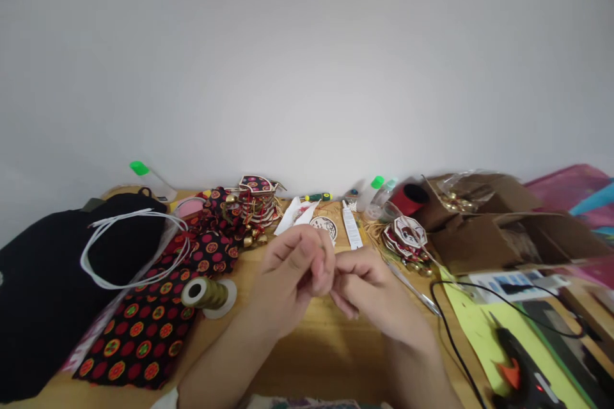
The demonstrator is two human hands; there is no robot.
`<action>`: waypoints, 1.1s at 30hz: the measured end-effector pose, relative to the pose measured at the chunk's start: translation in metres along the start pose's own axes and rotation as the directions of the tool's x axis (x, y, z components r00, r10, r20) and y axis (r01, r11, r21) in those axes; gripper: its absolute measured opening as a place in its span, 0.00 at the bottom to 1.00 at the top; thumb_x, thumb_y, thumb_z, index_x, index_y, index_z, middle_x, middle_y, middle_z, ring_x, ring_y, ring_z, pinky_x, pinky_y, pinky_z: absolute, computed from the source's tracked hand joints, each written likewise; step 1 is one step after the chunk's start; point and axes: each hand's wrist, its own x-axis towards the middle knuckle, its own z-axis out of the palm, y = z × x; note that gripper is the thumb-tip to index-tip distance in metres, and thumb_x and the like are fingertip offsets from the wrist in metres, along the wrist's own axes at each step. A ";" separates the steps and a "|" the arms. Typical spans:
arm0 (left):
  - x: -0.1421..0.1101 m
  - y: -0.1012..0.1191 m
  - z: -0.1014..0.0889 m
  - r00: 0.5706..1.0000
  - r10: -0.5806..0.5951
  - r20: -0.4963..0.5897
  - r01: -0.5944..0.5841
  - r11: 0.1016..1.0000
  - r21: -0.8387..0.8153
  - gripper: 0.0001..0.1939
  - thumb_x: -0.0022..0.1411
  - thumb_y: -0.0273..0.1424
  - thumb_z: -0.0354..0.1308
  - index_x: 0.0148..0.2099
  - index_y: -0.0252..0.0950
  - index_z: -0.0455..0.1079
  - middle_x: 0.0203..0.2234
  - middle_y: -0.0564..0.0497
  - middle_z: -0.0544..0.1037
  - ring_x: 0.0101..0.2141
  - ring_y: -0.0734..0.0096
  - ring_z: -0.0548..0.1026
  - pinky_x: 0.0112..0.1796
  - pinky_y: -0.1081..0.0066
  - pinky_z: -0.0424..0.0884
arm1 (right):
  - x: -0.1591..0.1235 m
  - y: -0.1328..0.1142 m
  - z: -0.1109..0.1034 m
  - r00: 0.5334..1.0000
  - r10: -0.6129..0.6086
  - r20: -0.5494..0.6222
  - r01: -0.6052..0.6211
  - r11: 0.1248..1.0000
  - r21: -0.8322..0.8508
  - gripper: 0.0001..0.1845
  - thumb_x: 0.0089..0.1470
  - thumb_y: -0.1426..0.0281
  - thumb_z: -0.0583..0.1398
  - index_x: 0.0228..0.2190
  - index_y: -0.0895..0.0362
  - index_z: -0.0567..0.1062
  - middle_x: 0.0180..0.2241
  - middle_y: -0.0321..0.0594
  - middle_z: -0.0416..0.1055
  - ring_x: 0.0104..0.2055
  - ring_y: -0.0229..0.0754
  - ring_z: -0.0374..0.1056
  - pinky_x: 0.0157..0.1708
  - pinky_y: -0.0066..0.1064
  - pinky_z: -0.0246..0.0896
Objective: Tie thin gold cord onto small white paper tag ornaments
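Above the middle of the wooden table [330,358], my left hand [292,278] is closed, its thumb and fingers bent in together. My right hand [374,294] meets it at the fingertips, fingers curled into a pinch. Whatever lies between the fingers is hidden or too thin to make out. Behind the hands is a round pale disc with a dark drawing [325,226], partly covered by them. A spool of olive thread [211,294] lies left of my left hand. To the right of my right hand rests a slim metal tool [417,293], perhaps tweezers.
Black patterned cloth [139,342], a coiled white cord [89,262] and a black cap [43,294] fill the left. Bell ornaments [407,233], a white tube [352,227] and cardboard boxes [472,246] stand behind. A corded glue gun [520,361] lies front right.
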 end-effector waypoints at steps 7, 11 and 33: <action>-0.003 0.013 -0.009 0.958 -0.260 0.124 0.150 0.818 0.555 0.22 0.63 0.43 0.55 0.23 0.34 0.65 0.16 0.57 0.58 0.18 0.78 0.54 0.21 0.75 0.50 | -0.006 0.001 0.006 0.972 -0.230 0.055 0.236 0.927 -0.292 0.13 0.42 0.79 0.53 0.13 0.56 0.58 0.14 0.27 0.51 0.18 0.29 0.47 0.17 0.23 0.42; -0.005 0.027 -0.007 0.935 -0.297 0.193 0.046 0.642 0.766 0.21 0.67 0.39 0.51 0.23 0.35 0.64 0.19 0.54 0.66 0.24 0.74 0.63 0.26 0.73 0.57 | -0.007 0.001 0.015 0.986 -0.165 0.030 0.158 0.850 -0.502 0.18 0.42 0.78 0.56 0.12 0.56 0.52 0.13 0.26 0.45 0.17 0.29 0.44 0.16 0.24 0.39; -0.008 0.012 0.012 0.980 -0.086 -0.182 0.049 0.979 -0.199 0.19 0.64 0.35 0.55 0.23 0.35 0.58 0.15 0.61 0.51 0.16 0.82 0.46 0.17 0.80 0.49 | -0.010 -0.001 0.014 0.948 -0.319 -0.015 0.289 0.876 -0.387 0.20 0.54 0.59 0.62 0.17 0.57 0.68 0.15 0.30 0.55 0.19 0.33 0.50 0.18 0.26 0.47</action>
